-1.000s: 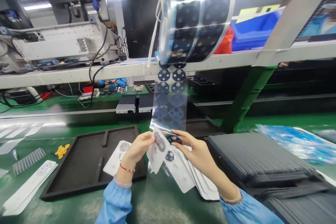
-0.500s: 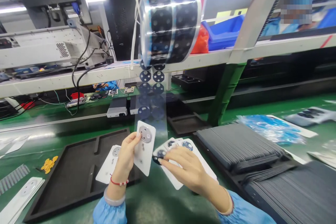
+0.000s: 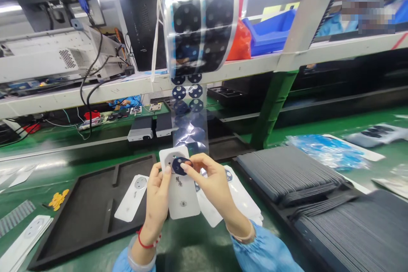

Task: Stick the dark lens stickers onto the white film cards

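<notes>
My left hand (image 3: 157,197) grips a white rectangular plate (image 3: 182,195) upright in front of me, thumb on its left edge. My right hand (image 3: 212,185) pinches a dark round sticker (image 3: 179,165) with small holes and presses it onto the plate's upper circle. Just above hangs a clear film strip (image 3: 190,123) carrying more dark round stickers, fed from a roll (image 3: 200,25) on the shelf. Under my right hand lies a fanned pile of white plates (image 3: 245,204), some bearing stickers.
A black foam tray (image 3: 79,216) with one white plate (image 3: 132,197) lies at left. Stacks of dark sheets (image 3: 296,174) fill the right. Small yellow parts (image 3: 57,199), more white plates (image 3: 25,236) and blue plastic bags (image 3: 328,155) rest on the green bench.
My left hand turned the white plate to face me and centred it. My right hand came up from the pile with a dark sticker and set it on the plate's circle.
</notes>
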Tool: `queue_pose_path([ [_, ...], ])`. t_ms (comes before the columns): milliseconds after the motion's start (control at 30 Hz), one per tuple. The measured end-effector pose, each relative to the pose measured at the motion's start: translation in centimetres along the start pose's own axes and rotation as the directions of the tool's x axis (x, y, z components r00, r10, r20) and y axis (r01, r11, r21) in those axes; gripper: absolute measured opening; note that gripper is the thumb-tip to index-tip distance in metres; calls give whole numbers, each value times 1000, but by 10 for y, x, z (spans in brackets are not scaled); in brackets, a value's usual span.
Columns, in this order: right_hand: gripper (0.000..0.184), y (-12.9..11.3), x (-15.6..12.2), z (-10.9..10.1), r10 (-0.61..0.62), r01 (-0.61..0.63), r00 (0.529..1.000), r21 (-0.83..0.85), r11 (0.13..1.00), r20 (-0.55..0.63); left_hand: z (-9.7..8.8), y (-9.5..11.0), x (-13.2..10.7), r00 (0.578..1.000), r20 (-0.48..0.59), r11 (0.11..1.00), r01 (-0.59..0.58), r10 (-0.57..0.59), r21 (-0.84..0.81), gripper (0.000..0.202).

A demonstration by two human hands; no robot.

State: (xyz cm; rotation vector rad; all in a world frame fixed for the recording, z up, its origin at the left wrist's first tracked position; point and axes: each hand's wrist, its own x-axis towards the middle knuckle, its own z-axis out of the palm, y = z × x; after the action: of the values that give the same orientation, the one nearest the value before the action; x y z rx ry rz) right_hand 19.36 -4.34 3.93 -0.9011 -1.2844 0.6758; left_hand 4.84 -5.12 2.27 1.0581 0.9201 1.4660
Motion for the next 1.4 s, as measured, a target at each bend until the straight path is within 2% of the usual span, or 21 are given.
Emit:
queue_pose_path([
  [200,13,3,1,15,-17,17,999,5,1000,-41,-5,-1,4,1000,-20,1000,2,-2,17,43],
  [300,30,6,1,14,-1,3,999,61,998,-48,-4,-3,3,1000,3,999,-4,4,50,44],
  [333,29,8,1,12,-14,16,999,59,998,-38,-4,-3,3,1000,10,998,-7,6,63,44],
  [433,9,11,4,6,-55,55,998,6,998,11,-2,-3,-1,1000,15,993,-10,8,115,44],
  [633,18,7,8,-4,2,-1,999,-28,1000,42,5,5,-7,1000,18,979,-22,18,202,42],
  [800,16,3,7,-4,-22,25,998,-49,998,65,7,7,-10,999,48,971,-8,-3,238,44],
  [1000,19,4,8,-7,15,-16,996,10,1000,86,6,9,-11,998,59,971,-17,3,237,45],
  [1233,16,7,6,-7,27,-28,996,22,999,79,3,7,-12,994,98,936,-71,40,346,46],
  [1400,15,4,6,-7,26,-27,996,13,1000,82,2,7,-13,993,105,928,-86,52,363,44],
])
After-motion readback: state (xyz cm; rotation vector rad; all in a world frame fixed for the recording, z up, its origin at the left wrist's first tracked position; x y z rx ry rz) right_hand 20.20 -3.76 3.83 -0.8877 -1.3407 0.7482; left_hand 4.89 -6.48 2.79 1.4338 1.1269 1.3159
